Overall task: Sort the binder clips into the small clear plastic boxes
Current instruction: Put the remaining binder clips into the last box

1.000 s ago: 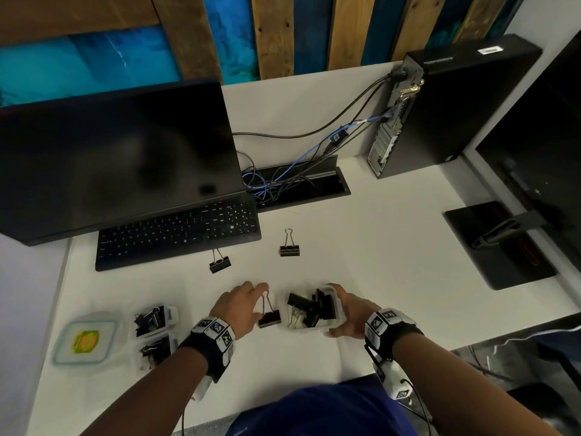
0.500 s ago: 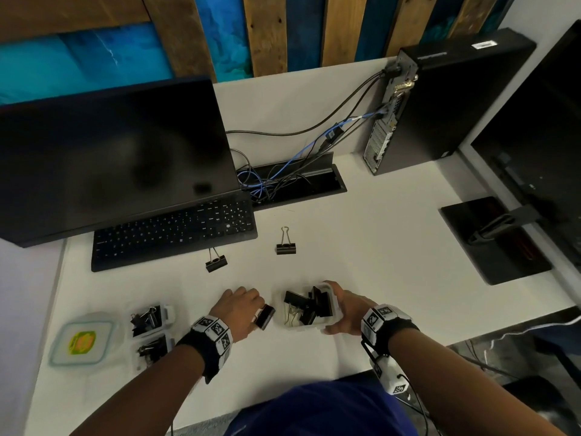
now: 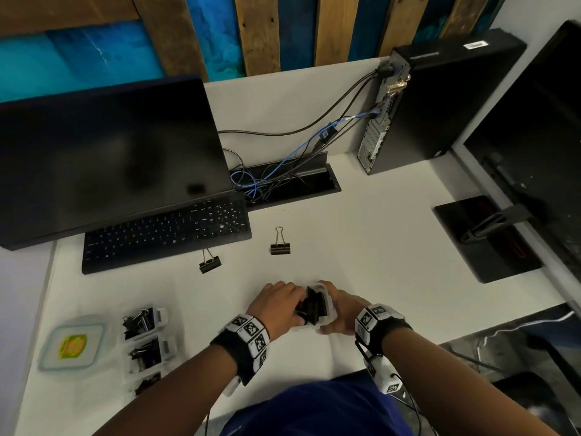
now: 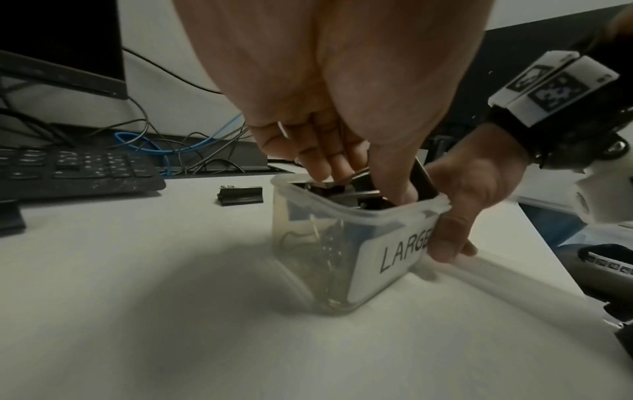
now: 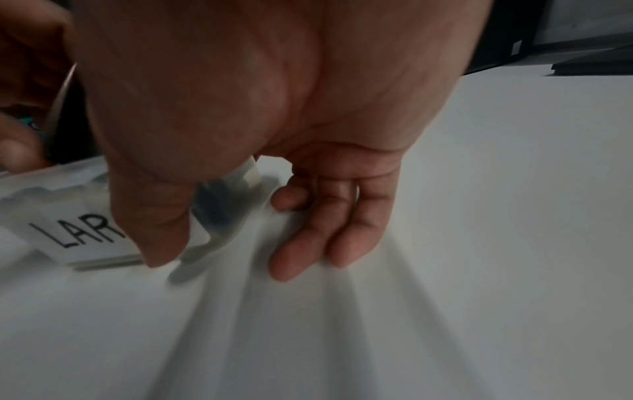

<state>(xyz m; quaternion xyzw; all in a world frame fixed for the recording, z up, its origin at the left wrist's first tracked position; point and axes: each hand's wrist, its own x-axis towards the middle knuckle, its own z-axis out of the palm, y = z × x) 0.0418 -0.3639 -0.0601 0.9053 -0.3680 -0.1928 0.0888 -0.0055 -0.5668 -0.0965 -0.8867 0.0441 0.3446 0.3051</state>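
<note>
A clear box labelled LARGE [image 4: 308, 243] stands near the desk's front edge, with several black binder clips in it. My left hand [image 3: 297, 298] reaches into the box from above. Its thumb and fingers [image 4: 329, 165] pinch a black binder clip [image 3: 309, 305] among the others. My right hand [image 3: 338, 311] grips the box [image 3: 328, 302] from the right, with the thumb on the label [image 5: 78, 235] and the fingers [image 5: 308, 243] round the far side. Two more clips lie on the desk, one [image 3: 210, 264] by the keyboard and one [image 3: 280, 247] to its right.
Three small clip-filled boxes [image 3: 144, 320] [image 3: 147, 354] [image 3: 147, 380] and a lidded container [image 3: 72, 341] sit at the front left. A keyboard [image 3: 163, 234] and monitor [image 3: 110, 158] stand behind, with a cable tray [image 3: 292, 184], a PC tower [image 3: 440, 102] and a second monitor stand [image 3: 487, 240] to the right.
My left hand picked a clip up off the desk beside the box and carried it right, into the box. My right hand kept hold of the box.
</note>
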